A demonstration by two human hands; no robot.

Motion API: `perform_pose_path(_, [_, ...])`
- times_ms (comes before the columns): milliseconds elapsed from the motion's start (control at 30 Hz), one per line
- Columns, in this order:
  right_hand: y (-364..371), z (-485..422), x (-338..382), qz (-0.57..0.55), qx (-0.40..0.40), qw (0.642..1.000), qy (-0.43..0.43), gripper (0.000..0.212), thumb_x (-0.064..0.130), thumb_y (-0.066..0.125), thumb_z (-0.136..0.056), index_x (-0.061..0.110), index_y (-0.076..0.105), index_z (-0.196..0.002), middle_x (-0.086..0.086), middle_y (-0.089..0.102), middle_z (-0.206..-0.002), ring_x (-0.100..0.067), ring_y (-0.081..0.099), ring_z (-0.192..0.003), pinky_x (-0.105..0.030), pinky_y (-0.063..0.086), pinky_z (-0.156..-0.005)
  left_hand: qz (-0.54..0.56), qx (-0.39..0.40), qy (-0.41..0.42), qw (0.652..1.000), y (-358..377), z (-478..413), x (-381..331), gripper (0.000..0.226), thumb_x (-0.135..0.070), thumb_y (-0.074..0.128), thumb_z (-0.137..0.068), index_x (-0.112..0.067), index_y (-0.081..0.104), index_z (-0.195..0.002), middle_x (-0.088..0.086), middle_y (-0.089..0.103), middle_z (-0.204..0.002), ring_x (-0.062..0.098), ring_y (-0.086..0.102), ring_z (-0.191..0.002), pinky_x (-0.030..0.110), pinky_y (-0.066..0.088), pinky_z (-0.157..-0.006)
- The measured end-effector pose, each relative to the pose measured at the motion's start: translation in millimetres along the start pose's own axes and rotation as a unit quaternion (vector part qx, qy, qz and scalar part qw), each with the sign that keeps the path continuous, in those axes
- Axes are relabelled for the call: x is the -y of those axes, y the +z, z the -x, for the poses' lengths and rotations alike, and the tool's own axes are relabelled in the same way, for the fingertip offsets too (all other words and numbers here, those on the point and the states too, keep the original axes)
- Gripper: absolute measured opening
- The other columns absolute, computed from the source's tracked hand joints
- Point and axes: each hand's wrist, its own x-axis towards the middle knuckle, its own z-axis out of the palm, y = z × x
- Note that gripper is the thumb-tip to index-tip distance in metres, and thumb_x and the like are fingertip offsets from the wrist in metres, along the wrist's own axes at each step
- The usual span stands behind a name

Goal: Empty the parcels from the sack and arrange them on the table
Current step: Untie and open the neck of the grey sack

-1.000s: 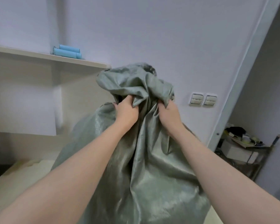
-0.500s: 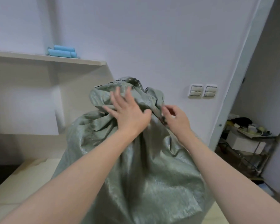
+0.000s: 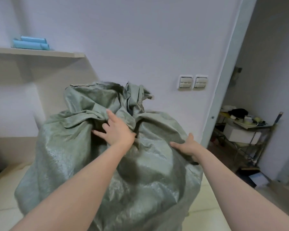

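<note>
A big grey-green woven sack (image 3: 70, 155) stands bulging on the cream table (image 3: 5, 202). Its crumpled neck (image 3: 107, 95) sags loosely at the top. My left hand (image 3: 117, 130) lies with spread fingers on the folds just below the neck. My right hand (image 3: 187, 145) rests flat on the sack's right shoulder, thumb raised. Neither hand grips the fabric. The parcels are hidden inside the sack.
A wall shelf (image 3: 60, 54) at the upper left carries light blue rolls (image 3: 30, 43). Two switch plates (image 3: 193, 81) sit on the wall behind the sack. Past the door frame (image 3: 223, 97) on the right stands a cluttered metal cart (image 3: 242, 130).
Both hands have let go of the bunched neck and opened. The sack has dropped lower and its neck has slumped. My right hand has slid down to the right shoulder.
</note>
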Motion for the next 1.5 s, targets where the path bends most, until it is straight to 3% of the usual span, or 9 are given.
perform_pose_path(167, [23, -1, 12, 0.182, -0.034, 0.983, 0.002, 0.055, 0.047, 0.043, -0.099, 0.005, 0.054, -0.132, -0.016, 0.053, -0.139, -0.032, 0.049, -0.128, -0.034, 0.038, -0.104, -0.043, 0.009, -0.01, 0.999, -4, -8, 10, 0.037, -0.047, 0.055, -0.092, -0.031, 0.059, -0.125, 0.012, 0.049, -0.135, 0.037, 0.036, -0.129, 0.055, 0.013, -0.116])
perform_pose_path(267, [31, -3, 25, 0.106, -0.087, 0.99, -0.021, 0.046, 0.038, 0.04, -0.102, 0.005, 0.056, -0.13, -0.02, 0.053, -0.137, -0.035, 0.048, -0.129, -0.038, 0.037, -0.107, 0.246, 0.051, -0.044, 0.967, -6, -16, 9, 0.035, -0.039, 0.054, -0.095, -0.037, 0.055, -0.129, 0.008, 0.054, -0.131, 0.035, 0.047, -0.122, 0.05, 0.026, -0.114])
perform_pose_path(367, [25, -9, 39, -0.053, -0.139, 0.987, -0.063, 0.036, 0.025, 0.042, -0.1, 0.002, 0.061, -0.12, -0.022, 0.061, -0.123, -0.038, 0.056, -0.116, -0.038, 0.044, -0.093, 0.537, 0.117, -0.048, 0.834, -19, -13, -2, 0.029, -0.031, 0.054, -0.098, -0.032, 0.057, -0.126, -0.002, 0.062, -0.115, 0.018, 0.058, -0.102, 0.036, 0.045, -0.098])
perform_pose_path(733, [-18, 28, 104, -0.424, -0.152, 0.851, -0.269, 0.022, 0.015, 0.046, -0.1, 0.014, 0.063, -0.086, 0.001, 0.063, -0.074, -0.009, 0.059, -0.069, -0.023, 0.049, -0.063, 0.633, 0.084, 0.105, 0.763, -64, -9, -65, 0.021, -0.025, 0.058, -0.097, -0.03, 0.061, -0.117, -0.009, 0.067, -0.105, 0.01, 0.062, -0.102, 0.027, 0.051, -0.094])
perform_pose_path(833, [-3, 29, 106, -0.406, -0.148, 0.853, -0.294, 0.021, 0.018, 0.046, -0.1, 0.017, 0.064, -0.091, -0.001, 0.066, -0.082, -0.013, 0.063, -0.08, -0.03, 0.053, -0.075, 0.624, 0.06, 0.137, 0.767, -62, -18, -50, 0.02, -0.022, 0.058, -0.097, -0.028, 0.061, -0.117, -0.013, 0.067, -0.103, 0.002, 0.061, -0.098, 0.016, 0.05, -0.086])
perform_pose_path(1000, [33, 12, 82, -0.033, -0.061, 0.982, -0.177, 0.035, 0.023, 0.052, -0.094, 0.009, 0.059, -0.124, -0.014, 0.063, -0.122, -0.03, 0.058, -0.114, -0.032, 0.047, -0.094, 0.527, 0.072, 0.15, 0.833, -44, -28, -26, 0.023, -0.025, 0.057, -0.096, -0.045, 0.061, -0.106, -0.011, 0.067, -0.11, 0.013, 0.059, -0.113, 0.034, 0.047, -0.102])
perform_pose_path(1233, [19, 16, 93, -0.349, 0.175, 0.907, -0.155, 0.101, 0.029, 0.083, -0.074, 0.023, 0.017, -0.149, -0.006, 0.05, -0.138, -0.023, 0.06, -0.114, -0.047, 0.053, -0.093, 0.419, 0.027, 0.129, 0.899, -49, -38, -15, 0.03, -0.012, 0.05, -0.094, -0.025, 0.056, -0.12, -0.004, 0.062, -0.102, 0.02, 0.059, -0.103, 0.031, 0.047, -0.089])
perform_pose_path(1400, [42, 36, 129, 0.014, 0.019, 0.969, -0.244, 0.153, 0.072, 0.082, -0.044, 0.031, -0.02, -0.15, -0.002, 0.011, -0.16, -0.025, 0.02, -0.146, -0.048, 0.024, -0.118, 0.417, 0.155, 0.133, 0.886, -67, -24, -29, 0.056, -0.033, 0.07, -0.085, -0.025, 0.045, -0.134, -0.007, 0.061, -0.105, 0.016, 0.059, -0.107, 0.028, 0.045, -0.092])
perform_pose_path(1500, [57, 42, 141, 0.07, -0.025, 0.971, -0.229, 0.15, 0.061, 0.082, -0.056, 0.025, -0.031, -0.146, -0.007, 0.008, -0.161, -0.03, 0.02, -0.146, -0.048, 0.023, -0.118, 0.196, 0.074, 0.189, 0.959, -83, -30, -11, 0.087, -0.072, 0.058, -0.077, -0.026, 0.033, -0.147, 0.005, 0.051, -0.14, 0.027, 0.041, -0.135, 0.042, 0.03, -0.113])
